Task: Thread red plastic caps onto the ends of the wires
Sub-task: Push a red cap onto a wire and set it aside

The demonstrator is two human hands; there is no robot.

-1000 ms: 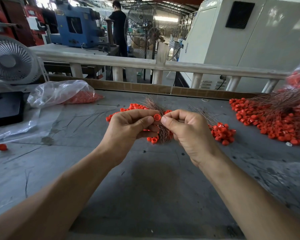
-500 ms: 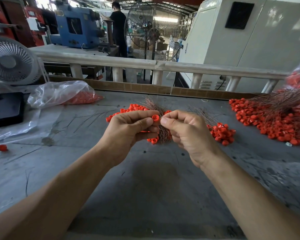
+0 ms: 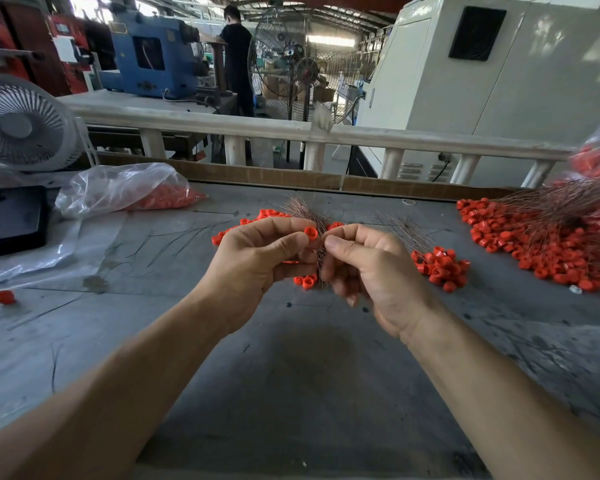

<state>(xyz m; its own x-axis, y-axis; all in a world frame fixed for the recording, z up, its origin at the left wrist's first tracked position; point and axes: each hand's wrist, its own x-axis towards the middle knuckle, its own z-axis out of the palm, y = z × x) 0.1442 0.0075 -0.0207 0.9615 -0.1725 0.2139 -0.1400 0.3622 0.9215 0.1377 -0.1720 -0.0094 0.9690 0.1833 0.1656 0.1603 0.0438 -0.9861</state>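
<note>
Two bare forearms enter from the lower corners — no sleeves, cuffs or gloves show anywhere along them, and nothing is worn at either wrist: no watch, strap or bracelet. The left hand [image 3: 257,261] and the right hand [image 3: 378,268] are bare as well, with no rings on any of the fingers [image 3: 340,243] that can be seen. The nails that show are short and plain, without polish. Knuckle creases and the tendon lines across the backs of both hands are clearly visible. The forearms are smooth, with no marks or bandages — above the elbows the arms run out of the picture, so any clothing there cannot be told.
</note>
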